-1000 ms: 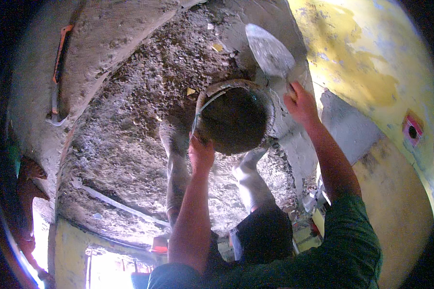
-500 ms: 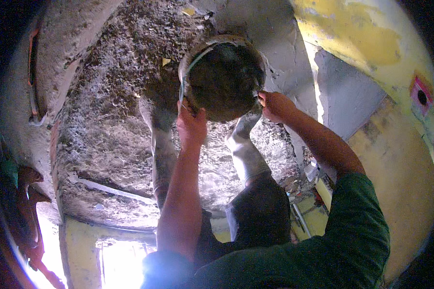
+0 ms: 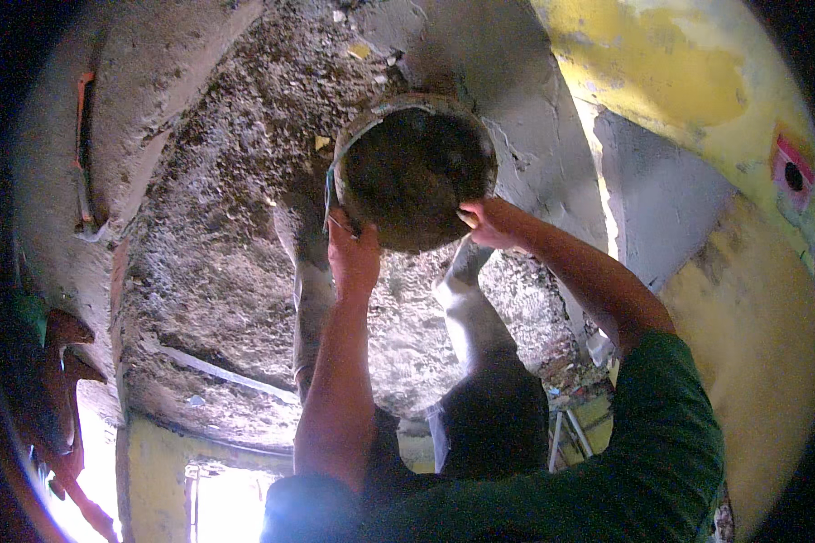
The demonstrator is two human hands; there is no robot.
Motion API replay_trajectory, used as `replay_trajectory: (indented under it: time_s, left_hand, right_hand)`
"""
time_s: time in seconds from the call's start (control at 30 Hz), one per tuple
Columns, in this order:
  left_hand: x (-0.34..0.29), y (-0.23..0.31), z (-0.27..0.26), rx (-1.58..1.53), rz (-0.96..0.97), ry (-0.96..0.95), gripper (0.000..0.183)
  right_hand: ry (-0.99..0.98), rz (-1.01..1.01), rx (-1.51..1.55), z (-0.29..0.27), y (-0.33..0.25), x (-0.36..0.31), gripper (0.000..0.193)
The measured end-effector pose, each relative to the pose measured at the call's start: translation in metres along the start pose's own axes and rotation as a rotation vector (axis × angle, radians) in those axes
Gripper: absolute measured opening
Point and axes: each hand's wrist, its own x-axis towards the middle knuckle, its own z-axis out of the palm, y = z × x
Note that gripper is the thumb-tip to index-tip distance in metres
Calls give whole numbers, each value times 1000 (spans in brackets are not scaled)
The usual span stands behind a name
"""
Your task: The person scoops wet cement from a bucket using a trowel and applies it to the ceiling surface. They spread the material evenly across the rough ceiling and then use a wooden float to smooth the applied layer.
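A round, dark bucket (image 3: 412, 172), its rim crusted with grey, is in front of me with its open mouth facing me. The inside is too dark to make out any contents. My left hand (image 3: 355, 258) is closed on the near left edge, beside a thin blue-green strip at the rim. At the near right edge, my right hand (image 3: 496, 223) is closed around something with a small pale end showing over the bucket's mouth. The rest of that thing is hidden by the fingers. Below the bucket, my dusty, light-coloured lower legs stand on rough ground.
Crumbly dirt and rubble (image 3: 217, 235) cover the ground. A pale strip (image 3: 222, 369) lies at the left. An orange-and-dark long tool (image 3: 83, 149) rests on the ledge at far left. Grey slabs (image 3: 656, 185) and a yellow wall (image 3: 679, 72) stand to the right.
The bucket has come slightly nearer to me, and both hands have moved with it. My right hand has shifted from the bucket's right side to over its near right edge.
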Motion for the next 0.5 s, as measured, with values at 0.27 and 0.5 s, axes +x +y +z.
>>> replay_trajectory:
  time_s: [0.27,0.5]
  left_hand:
    - [13,-12,-11,25,-17,18,44]
    - [30,-47,-9,-213,-35,-20,42]
  right_hand:
    - [3,-5,-8,-60,-29,-61,35]
    - [70,-3,-178,-141,-40,-89,35]
